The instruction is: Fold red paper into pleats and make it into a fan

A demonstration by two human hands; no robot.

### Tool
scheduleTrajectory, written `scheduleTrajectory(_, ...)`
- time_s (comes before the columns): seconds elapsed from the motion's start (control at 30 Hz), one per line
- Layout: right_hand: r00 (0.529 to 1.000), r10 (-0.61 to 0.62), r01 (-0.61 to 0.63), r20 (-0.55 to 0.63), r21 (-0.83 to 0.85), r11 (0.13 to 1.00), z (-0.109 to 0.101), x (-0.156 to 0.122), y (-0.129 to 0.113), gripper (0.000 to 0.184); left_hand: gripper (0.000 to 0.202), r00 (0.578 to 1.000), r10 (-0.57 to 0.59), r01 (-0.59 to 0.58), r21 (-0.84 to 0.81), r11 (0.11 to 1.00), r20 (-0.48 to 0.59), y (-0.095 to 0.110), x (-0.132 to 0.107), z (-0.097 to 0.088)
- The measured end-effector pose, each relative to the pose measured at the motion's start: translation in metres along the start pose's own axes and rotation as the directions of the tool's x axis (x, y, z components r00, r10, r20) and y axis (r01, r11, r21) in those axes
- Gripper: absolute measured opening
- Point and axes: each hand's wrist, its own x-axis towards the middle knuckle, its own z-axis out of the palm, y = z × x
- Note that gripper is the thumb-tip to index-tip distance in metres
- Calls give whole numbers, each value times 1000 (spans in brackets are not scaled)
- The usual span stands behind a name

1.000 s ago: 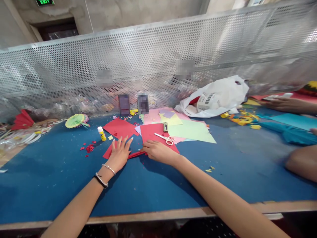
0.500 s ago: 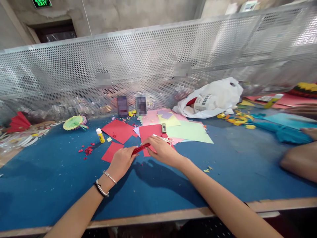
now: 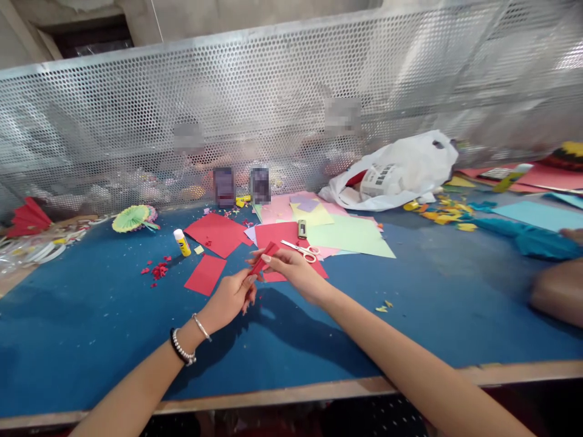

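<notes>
**While a red sheet (image 3: 276, 234) is being partly covered by scissors (image 3: 301, 249), a folded red strip (image 3: 262, 263) is being held**

Just left of the scissors, the strip is being held tilted above the worktop (image 3: 113, 340); the grip of the left hand (image 3: 231, 295) is being clamped on its near end, that of the right hand (image 3: 297, 274) further along. Well to the scissors' left, a glue stick (image 3: 182, 243) is being seen.

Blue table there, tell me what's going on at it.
A person's left hand and right hand together hold a narrow folded red paper strip above the blue table. Scissors lie on a red sheet just beyond the right hand. Farther left, a glue stick stands near red scraps. Another person's arm shows at far right.
</notes>
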Motion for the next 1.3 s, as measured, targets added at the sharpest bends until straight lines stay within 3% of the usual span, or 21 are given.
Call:
scheduleTrajectory(0.23,997,3,6,-76,110,994,3,-2,3,35,43,997,-31,32,-16,999,66,8,-7,-4)
scheduleTrajectory(0.43,983,-6,23,-185,92,995,8,-3,-4,34,46,990,-58,61,-24,998,130,8,-8,-6)
scheduleTrajectory(0.67,985,1,11,-172,65,998,11,-5,-4,35,48,994,-88,90,-27,996,63,10,-7,0)
scheduleTrajectory(0.8,980,48,-41,-192,38,998,8,-2,0,35,47,998,-3,10,110,994,-62,14,-8,5)
scheduleTrajectory(0.9,978,98,-88,-184,61,994,5,-1,3,35,46,996,19,-5,153,988,-88,14,-9,8)
scheduleTrajectory(1.07,979,53,-42,-198,55,998,3,0,2,31,43,997,-71,71,-40,997,12,12,-10,10)
scheduleTrajectory(1.3,988,77,-66,-137,83,994,19,-7,-3,34,44,993,-55,79,-256,963,100,15,-10,14)
